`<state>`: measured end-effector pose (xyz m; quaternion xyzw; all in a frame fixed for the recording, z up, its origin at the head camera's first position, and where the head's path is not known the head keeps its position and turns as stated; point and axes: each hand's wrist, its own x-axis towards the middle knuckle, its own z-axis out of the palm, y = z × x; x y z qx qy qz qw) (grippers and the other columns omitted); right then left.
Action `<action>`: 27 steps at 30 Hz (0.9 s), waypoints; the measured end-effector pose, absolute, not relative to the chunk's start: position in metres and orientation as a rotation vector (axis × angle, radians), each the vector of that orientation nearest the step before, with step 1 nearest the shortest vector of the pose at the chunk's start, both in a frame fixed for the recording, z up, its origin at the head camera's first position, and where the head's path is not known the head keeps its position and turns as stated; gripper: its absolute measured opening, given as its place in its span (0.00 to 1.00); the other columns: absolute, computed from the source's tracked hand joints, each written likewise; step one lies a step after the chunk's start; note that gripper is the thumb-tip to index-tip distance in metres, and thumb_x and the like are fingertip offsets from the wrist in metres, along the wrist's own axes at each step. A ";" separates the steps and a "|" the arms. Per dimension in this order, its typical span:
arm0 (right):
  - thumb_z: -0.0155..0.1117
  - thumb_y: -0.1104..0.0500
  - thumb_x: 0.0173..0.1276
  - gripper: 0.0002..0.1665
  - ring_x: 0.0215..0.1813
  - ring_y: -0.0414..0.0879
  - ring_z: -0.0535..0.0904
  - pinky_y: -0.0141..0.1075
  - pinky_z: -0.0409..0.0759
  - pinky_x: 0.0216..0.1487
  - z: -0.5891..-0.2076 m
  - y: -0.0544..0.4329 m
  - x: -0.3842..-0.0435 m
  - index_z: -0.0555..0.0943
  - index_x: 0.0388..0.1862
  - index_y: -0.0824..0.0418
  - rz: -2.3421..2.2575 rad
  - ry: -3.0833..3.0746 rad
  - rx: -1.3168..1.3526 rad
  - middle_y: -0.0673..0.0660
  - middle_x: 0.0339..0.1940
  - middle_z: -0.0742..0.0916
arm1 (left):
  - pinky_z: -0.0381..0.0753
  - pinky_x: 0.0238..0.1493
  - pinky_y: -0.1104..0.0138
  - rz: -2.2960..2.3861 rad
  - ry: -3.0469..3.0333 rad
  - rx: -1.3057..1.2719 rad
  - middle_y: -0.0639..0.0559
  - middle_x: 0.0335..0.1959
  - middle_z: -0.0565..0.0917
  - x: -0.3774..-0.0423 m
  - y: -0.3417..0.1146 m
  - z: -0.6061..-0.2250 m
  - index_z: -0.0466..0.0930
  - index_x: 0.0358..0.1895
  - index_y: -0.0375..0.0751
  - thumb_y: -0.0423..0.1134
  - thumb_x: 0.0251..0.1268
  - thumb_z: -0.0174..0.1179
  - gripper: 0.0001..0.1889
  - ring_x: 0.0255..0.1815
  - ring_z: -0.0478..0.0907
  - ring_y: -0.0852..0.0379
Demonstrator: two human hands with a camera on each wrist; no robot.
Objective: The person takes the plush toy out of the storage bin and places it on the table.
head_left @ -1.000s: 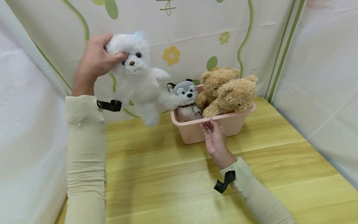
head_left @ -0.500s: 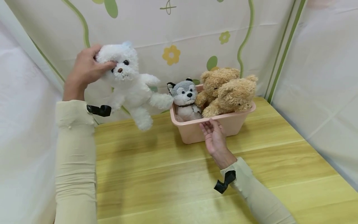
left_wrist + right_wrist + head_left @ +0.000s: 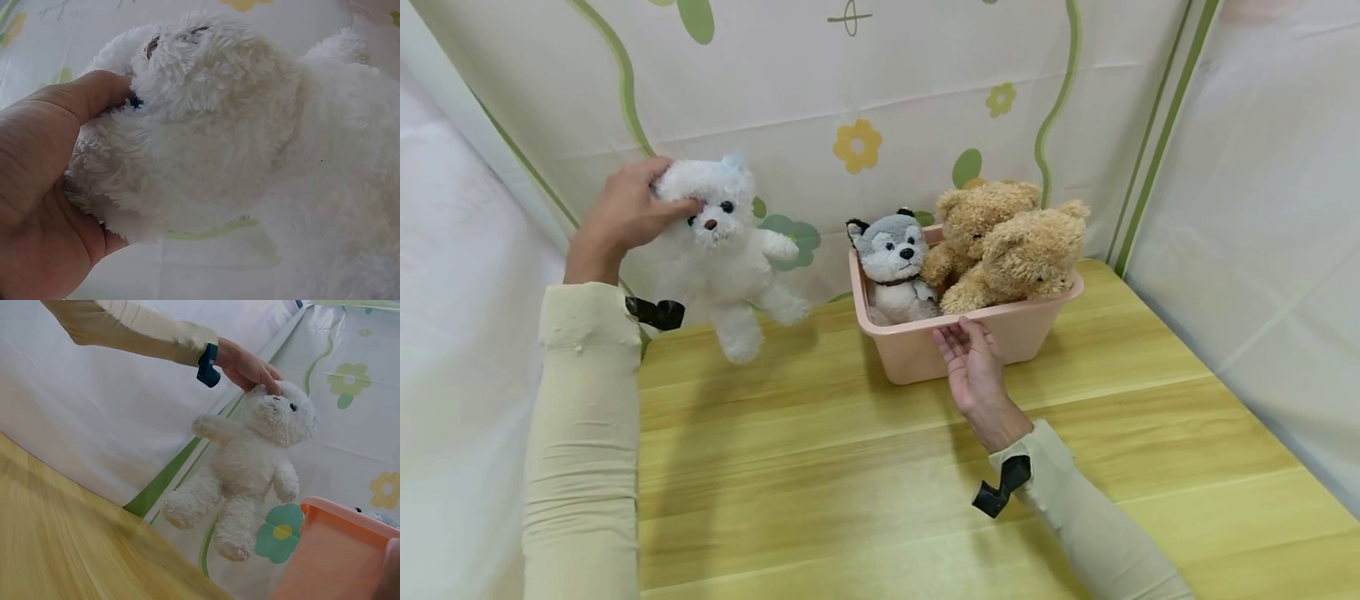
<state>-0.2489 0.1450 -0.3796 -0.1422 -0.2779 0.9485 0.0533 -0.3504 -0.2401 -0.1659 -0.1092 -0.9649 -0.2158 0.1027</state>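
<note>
My left hand (image 3: 625,212) grips a white plush bear (image 3: 722,262) by the side of its head, thumb across the face near one eye. The bear hangs upright, its feet apart from the table in the right wrist view. White fur fills most of the left wrist view, where the hand's other fingers are partly hidden. My right hand (image 3: 977,375) holds the front rim of a pink plastic bin (image 3: 1015,329), palm up, thumb at the rim and fingers just under it. Inside the bin sit a grey-and-white husky plush (image 3: 895,258) and two tan teddy bears (image 3: 1033,250), (image 3: 985,212).
The bin stands on a wood-grain table (image 3: 820,467), close to the back. Behind the table hangs a white cloth (image 3: 775,75) printed with flowers and vines. White sheets (image 3: 1262,208) close off both sides.
My left hand has carried the white plush bear to the left and downward, away from the bin. The right hand and the bin stay in place.
</note>
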 end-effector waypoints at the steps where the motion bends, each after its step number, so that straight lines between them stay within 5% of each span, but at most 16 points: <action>1: 0.51 0.61 0.77 0.09 0.41 0.45 0.77 0.34 0.82 0.53 -0.380 0.145 -0.249 0.72 0.34 0.58 2.883 -0.844 -0.433 0.53 0.35 0.78 | 0.65 0.44 0.59 -0.645 -2.853 -0.322 0.34 0.59 0.75 -0.351 -0.242 -0.168 0.70 0.65 0.39 0.49 0.67 0.61 0.28 0.51 0.69 0.43; 12: 0.51 0.61 0.77 0.09 0.41 0.45 0.77 0.35 0.82 0.53 -0.380 0.144 -0.249 0.72 0.33 0.58 2.872 -0.865 -0.420 0.53 0.34 0.78 | 0.67 0.51 0.40 -0.606 -2.888 -0.404 0.27 0.59 0.73 -0.358 -0.252 -0.186 0.68 0.64 0.32 0.44 0.70 0.58 0.25 0.54 0.70 0.32; 27: 0.52 0.61 0.77 0.10 0.40 0.45 0.77 0.34 0.82 0.52 -0.381 0.145 -0.250 0.73 0.32 0.58 2.870 -0.863 -0.423 0.53 0.33 0.78 | 0.62 0.57 0.34 -0.559 -2.979 -0.451 0.26 0.61 0.70 -0.362 -0.267 -0.204 0.66 0.65 0.34 0.40 0.72 0.55 0.24 0.59 0.66 0.27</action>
